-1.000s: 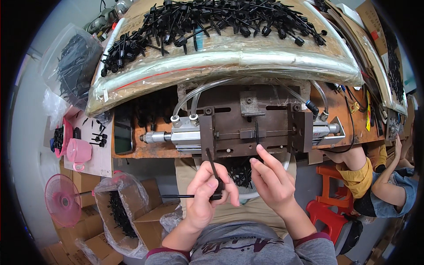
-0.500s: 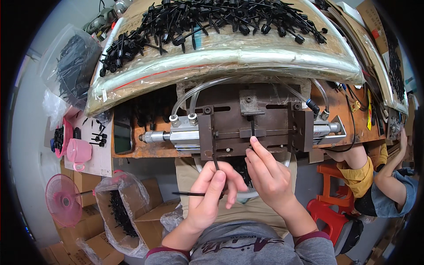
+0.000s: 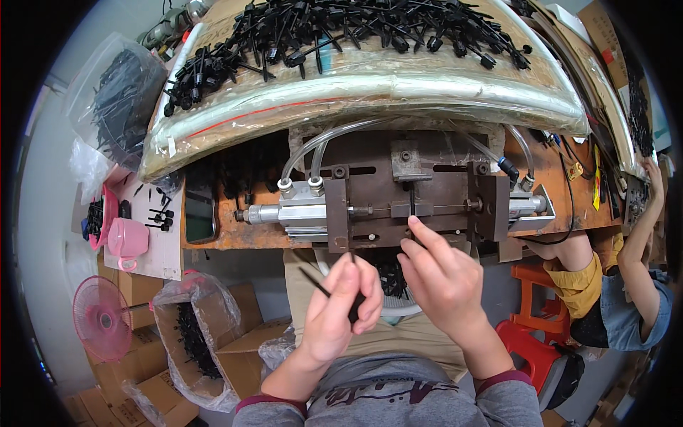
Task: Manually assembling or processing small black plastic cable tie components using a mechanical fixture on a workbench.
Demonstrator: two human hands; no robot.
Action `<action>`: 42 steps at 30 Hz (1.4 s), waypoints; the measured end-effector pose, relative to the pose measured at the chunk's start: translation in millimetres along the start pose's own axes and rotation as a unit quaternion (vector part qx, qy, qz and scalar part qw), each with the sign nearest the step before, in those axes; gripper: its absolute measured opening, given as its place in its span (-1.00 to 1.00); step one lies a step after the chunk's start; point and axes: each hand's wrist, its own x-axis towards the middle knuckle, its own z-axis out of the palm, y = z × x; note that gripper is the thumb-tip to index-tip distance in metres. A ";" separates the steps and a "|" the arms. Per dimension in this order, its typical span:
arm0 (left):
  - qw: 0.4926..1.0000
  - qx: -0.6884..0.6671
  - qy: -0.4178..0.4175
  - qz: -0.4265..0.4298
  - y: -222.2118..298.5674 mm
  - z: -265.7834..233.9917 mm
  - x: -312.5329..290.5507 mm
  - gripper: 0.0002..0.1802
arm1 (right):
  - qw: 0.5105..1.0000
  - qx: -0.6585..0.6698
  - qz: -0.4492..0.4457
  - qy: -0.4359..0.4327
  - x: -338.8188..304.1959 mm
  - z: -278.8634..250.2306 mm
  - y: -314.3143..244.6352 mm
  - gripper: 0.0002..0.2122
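My left hand (image 3: 340, 302) is closed around a couple of black plastic stick-like parts (image 3: 313, 281), whose thin ends stick out past the fingers. In front of me a dark metal fixture (image 3: 388, 231) lies on the bench. A slim black part (image 3: 412, 199) stands in the small block at its middle, below an upper metal stop. My right hand (image 3: 447, 285) has its index finger stretched out, the tip at the near end of that part. Its other fingers are loosely bent and the thumb is mostly hidden. Thin rods reach toward the block from both sides.
Air cylinders (image 3: 302, 213) with clear hoses flank the fixture. A wrapped cardboard tray (image 3: 384, 89) heaped with black parts rises behind. At left are a phone (image 3: 201, 213), a pink cup (image 3: 128, 242) and a pink fan (image 3: 103, 320). A co-worker's arm (image 3: 637, 220) shows at right.
The cylinder rods have moved inward toward the middle block. My left hand's fingers have curled in, and the parts it holds have tilted. My right index finger stays at the block.
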 end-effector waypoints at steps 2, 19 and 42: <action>0.998 0.054 -0.014 -0.036 -0.5 -0.3 -0.2 -0.67 | 0.988 0.131 0.054 0.060 -2.0 -5.1 2.0 -0.82; 0.976 0.023 -0.083 -0.200 -26.9 4.1 8.7 -0.68 | 0.885 0.444 0.131 -0.045 21.1 -14.2 -2.6 -0.85; 0.797 0.484 -0.089 0.349 -17.5 3.8 -7.7 -0.61 | 0.610 0.722 0.325 0.048 -8.4 -9.0 7.0 -0.88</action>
